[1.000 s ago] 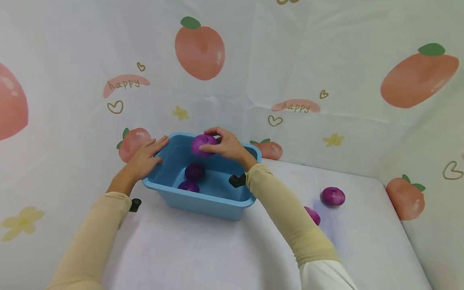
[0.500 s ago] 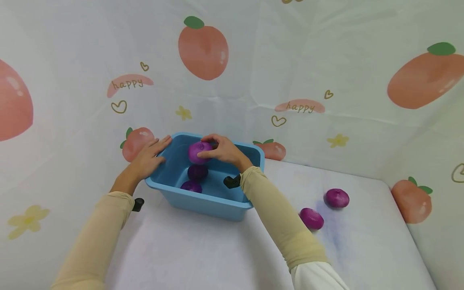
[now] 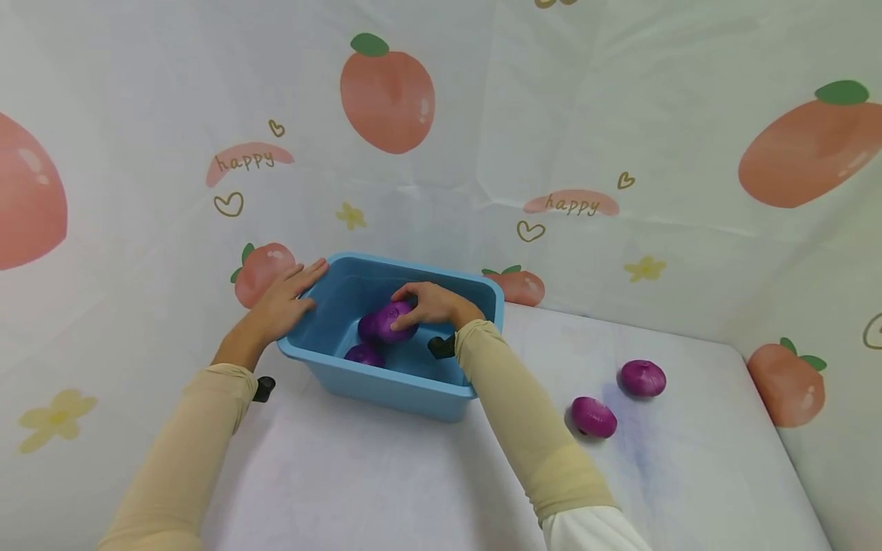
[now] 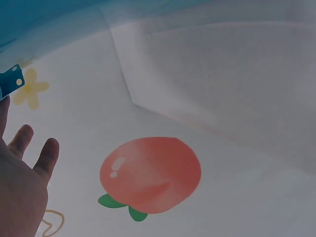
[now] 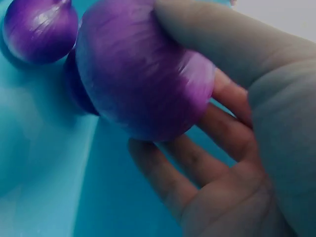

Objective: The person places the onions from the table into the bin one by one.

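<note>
My right hand (image 3: 437, 303) is inside a light blue plastic basin (image 3: 393, 392), holding a purple onion (image 3: 394, 321) between thumb and fingers. Seen from the right wrist, the thumb lies over the onion's top and the fingers support its far side. Low in the basin, a darker onion (image 3: 367, 329) is partly hidden behind the held one. Another onion (image 3: 364, 355) sits near the front wall, its lower part hidden by the rim. My left hand (image 3: 279, 306) rests on the basin's left rim with its fingers (image 4: 47, 155) extended.
Two more purple onions, one nearer (image 3: 594, 418) and one farther back (image 3: 643, 379), lie on the white tabletop (image 3: 696, 451) right of the basin. A white cloth printed with fruit (image 3: 572, 99) hangs close behind the basin.
My right hand has lowered the held onion from near the back rim down beside the other onions inside the basin. The left hand stays on the rim.
</note>
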Available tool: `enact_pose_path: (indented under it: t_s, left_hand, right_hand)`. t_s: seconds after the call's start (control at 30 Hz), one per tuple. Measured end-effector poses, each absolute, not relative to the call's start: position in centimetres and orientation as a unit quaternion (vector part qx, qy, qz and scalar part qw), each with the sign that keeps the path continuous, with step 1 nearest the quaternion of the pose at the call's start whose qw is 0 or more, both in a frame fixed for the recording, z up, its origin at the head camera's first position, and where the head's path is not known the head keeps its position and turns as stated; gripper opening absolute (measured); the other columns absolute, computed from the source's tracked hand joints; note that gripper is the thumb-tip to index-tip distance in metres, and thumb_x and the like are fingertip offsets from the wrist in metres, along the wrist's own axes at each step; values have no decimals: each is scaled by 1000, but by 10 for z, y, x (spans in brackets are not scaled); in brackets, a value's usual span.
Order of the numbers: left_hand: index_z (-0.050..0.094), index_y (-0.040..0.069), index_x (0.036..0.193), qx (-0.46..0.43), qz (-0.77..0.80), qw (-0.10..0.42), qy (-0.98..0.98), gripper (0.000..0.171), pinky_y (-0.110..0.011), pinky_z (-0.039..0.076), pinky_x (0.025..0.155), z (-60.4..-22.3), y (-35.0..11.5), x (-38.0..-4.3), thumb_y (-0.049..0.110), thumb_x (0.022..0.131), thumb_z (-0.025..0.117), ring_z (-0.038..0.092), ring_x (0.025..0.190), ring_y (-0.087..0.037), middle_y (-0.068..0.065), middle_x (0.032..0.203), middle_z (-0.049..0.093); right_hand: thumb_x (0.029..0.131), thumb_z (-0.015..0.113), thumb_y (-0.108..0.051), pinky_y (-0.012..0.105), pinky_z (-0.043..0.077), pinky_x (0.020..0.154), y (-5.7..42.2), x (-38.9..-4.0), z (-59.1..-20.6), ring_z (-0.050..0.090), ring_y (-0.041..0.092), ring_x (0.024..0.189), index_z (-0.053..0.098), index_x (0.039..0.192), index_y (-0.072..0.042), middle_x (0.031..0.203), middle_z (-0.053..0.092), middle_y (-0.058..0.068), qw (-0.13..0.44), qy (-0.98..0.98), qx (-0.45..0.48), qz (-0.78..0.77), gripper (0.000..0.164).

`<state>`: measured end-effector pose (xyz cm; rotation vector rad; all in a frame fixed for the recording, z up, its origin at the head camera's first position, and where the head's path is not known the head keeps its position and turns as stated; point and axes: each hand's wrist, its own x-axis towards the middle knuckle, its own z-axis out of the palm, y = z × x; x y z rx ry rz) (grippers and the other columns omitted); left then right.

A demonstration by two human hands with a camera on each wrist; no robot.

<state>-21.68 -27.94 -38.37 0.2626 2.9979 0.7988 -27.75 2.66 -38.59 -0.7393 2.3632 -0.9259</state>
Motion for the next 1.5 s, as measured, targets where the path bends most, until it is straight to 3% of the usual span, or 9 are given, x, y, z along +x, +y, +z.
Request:
enact_pose_path:
  t_s: [1.03,1.33,1.5]
  left_hand:
    - [24,25,163,88,261,14,961,69,-78,15,119,-382,-280,-216,17,98,44,9,159,-45,-3,172,22]
    - [24,24,163,91,257,13,962,68,-77,14,120,-383,-281,-216,17,99,44,10,159,-45,-3,172,22]
    - [23,25,163,87,259,14,962,68,-77,14,120,-382,-281,-214,17,99,44,10,159,-45,-2,172,22]
  right_hand:
    - [90,77,-32,46,37,124,28,-278,-391,47,27,146,44,153,-10,152,55,9,291,873,-250,-301,74]
    - [92,75,-32,45,45,118,26,-277,-384,53,27,141,42,154,-11,152,55,8,273,856,-270,-346,73]
    - [92,75,-31,44,46,117,27,-275,-370,50,27,144,42,154,-14,153,54,8,257,836,-277,-397,71]
